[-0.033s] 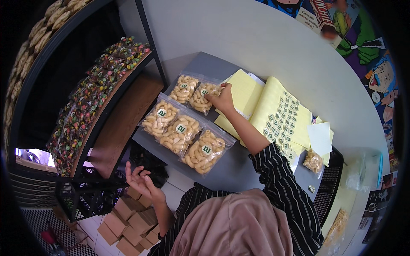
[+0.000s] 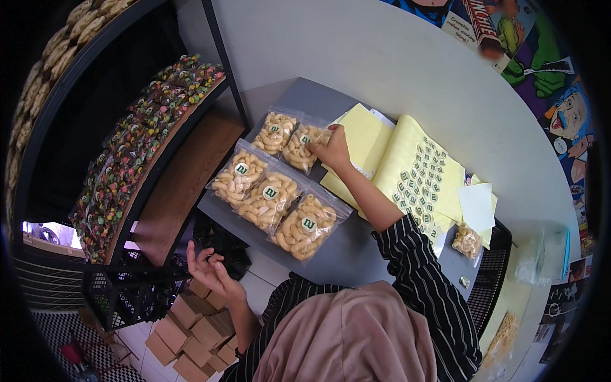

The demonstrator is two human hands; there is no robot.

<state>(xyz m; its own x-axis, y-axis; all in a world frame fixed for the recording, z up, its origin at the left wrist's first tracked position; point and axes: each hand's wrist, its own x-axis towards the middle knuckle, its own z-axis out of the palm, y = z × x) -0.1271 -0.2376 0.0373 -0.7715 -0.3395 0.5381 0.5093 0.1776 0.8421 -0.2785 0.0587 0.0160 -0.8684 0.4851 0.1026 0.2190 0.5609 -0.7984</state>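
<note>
Several clear zip bags of pale, curved puffed snacks lie on the grey table, each with a round white sticker bearing a green mark. My right hand [image 2: 331, 149] is closed at the right edge of the back-row bag [image 2: 299, 153], with a fingertip beside its sticker. Left of that bag and against it lies another bag [image 2: 274, 134]. The front row holds a left bag [image 2: 232, 184], a middle bag [image 2: 272, 207] and a right bag [image 2: 305, 239]. My left hand [image 2: 215, 275], empty, hangs off the table's near left side, palm up, fingers apart and partly curled.
Yellow sheets [image 2: 398, 162] with rows of round stickers lie right of the bags. A small snack bag [image 2: 467, 240] sits near a black basket [image 2: 493, 270]. Leftward stands a shelf of colourful packets [image 2: 143, 146]. Brown boxes [image 2: 194, 331] and a black crate [image 2: 121, 293] are below.
</note>
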